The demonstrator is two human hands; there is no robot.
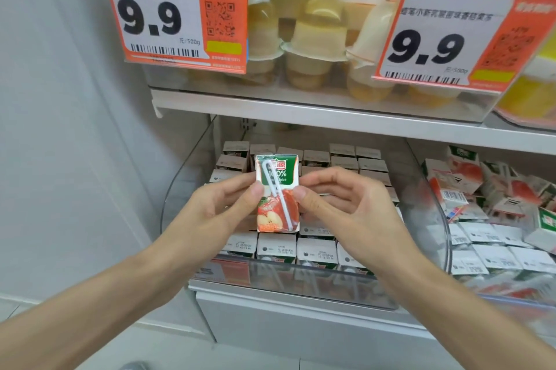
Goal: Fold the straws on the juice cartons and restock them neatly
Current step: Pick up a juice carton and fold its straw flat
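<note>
**Flattening the straw on a juice carton held over the clear bin**

Pinched upright at mid-height by both hands: left hand with thumb on the left edge of the juice carton, right hand with thumb on the right edge, fingers of both curled behind. Held over the middle of the clear bin, above the stocked rows standing tops-up. Straw slantwise across the front face, hooked bend at the top left corner, lower end near the bottom right corner. Best done, probably, by sliding one thumb along the straw while the other hand steadies the carton. Press lightly enough to spare the walls, and keep the bend inside the carton's outline to avoid snagging on neighbours. Then lower top-up into a gap, square with the rows, unlike the tumbled cartons beyond the bin's right wall.
</note>
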